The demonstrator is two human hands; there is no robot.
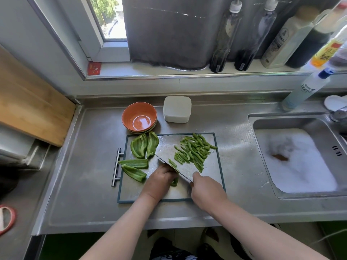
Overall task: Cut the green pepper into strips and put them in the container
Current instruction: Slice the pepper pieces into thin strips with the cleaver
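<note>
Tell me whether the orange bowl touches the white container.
Apart. The head view shows a strip of bare counter between the bowl and the container.

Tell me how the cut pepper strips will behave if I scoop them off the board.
The pepper strips lie loose and crisscrossed, so they would probably scatter rather than lift together. Thin and straight, they look light and fairly stiff. The shiny cutting board may let them slide.
</note>
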